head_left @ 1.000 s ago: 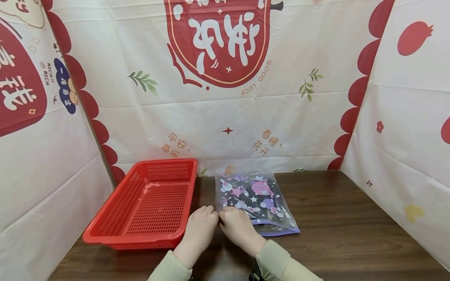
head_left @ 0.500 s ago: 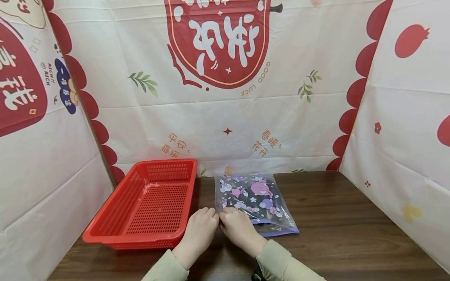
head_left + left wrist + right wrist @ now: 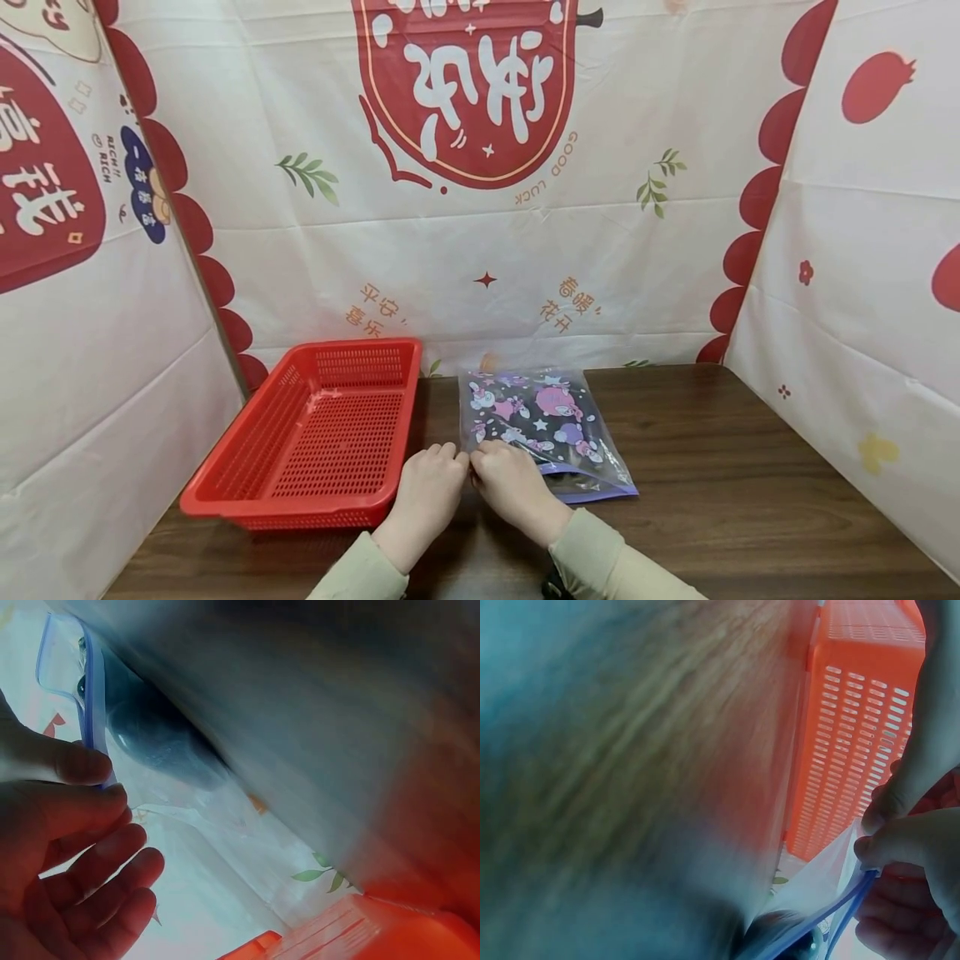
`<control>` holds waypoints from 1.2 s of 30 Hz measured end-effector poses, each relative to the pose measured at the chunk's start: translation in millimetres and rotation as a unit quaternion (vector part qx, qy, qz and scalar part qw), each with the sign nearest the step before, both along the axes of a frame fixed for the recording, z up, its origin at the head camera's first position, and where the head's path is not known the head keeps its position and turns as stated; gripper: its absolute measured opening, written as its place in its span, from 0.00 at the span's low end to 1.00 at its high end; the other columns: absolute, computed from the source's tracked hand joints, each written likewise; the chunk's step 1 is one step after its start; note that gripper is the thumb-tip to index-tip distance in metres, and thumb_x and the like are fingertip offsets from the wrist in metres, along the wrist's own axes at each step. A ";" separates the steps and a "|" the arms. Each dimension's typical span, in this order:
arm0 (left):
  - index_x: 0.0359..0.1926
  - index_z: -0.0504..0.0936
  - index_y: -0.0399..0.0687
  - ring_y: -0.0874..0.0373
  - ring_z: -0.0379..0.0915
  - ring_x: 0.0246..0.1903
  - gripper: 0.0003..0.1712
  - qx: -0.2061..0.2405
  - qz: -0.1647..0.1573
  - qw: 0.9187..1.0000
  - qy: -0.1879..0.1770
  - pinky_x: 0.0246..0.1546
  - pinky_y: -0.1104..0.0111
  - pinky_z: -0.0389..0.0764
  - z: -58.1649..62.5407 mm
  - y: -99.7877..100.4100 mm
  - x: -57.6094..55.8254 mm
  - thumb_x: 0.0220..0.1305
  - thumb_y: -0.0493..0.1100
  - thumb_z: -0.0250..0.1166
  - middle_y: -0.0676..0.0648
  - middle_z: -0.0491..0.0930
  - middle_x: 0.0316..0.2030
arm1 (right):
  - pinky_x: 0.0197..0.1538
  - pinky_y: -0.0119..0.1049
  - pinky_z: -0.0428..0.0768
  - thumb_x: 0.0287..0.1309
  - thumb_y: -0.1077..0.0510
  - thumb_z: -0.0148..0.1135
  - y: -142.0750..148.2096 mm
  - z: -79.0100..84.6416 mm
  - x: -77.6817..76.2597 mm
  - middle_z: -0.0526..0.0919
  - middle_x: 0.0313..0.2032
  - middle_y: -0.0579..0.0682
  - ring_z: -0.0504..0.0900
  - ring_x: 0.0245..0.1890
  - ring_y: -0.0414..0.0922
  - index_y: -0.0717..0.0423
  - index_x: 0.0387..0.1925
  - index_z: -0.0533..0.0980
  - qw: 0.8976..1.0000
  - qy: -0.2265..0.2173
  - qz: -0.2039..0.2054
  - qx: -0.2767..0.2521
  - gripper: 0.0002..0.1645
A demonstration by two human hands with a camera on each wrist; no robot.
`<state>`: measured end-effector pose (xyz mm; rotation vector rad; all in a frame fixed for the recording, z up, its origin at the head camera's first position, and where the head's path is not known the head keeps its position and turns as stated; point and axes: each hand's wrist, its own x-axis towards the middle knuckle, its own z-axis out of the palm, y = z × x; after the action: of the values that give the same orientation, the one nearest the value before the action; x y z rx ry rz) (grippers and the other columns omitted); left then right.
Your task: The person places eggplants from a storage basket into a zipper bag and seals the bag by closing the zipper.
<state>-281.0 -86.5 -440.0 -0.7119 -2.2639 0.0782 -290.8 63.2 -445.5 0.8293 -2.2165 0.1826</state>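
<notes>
A clear zip bag (image 3: 558,406) printed with pink and purple cartoon figures lies on the table, its purple zip strip (image 3: 95,712) toward the person. The strip's two edges stand apart toward the right corner. My left hand (image 3: 429,490) and right hand (image 3: 517,492) meet at the bag's left front corner, fingertips together. Both wrist views show thumb and finger pinching the end of the strip. Inside the bag sits a dark, glossy, rounded item (image 3: 154,727); its kind is unclear.
Close to the left hand stands a red perforated plastic basket (image 3: 390,497) with nothing in it. The dark wooden table (image 3: 720,467) extends to the right. Printed white cloth (image 3: 480,242) closes off the back and both sides.
Both hands stay at the same corner of the bag, with hardly any movement. The bag and the basket keep their places.
</notes>
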 end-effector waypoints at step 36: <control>0.19 0.77 0.50 0.58 0.69 0.15 0.09 -0.038 -0.022 0.998 0.043 0.16 0.68 0.69 -5.5 -2.2 -2.0 0.48 0.37 0.69 0.51 0.69 0.16 | 0.22 0.37 0.73 0.37 0.63 0.71 3.1 0.1 2.1 0.70 0.19 0.44 0.75 0.20 0.45 0.52 0.16 0.73 1.000 -0.001 -0.004 0.012 0.12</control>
<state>-283.0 -88.7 -445.5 -0.7831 -2.1721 0.1711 -288.6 66.3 -445.3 0.8324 -2.2275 0.1530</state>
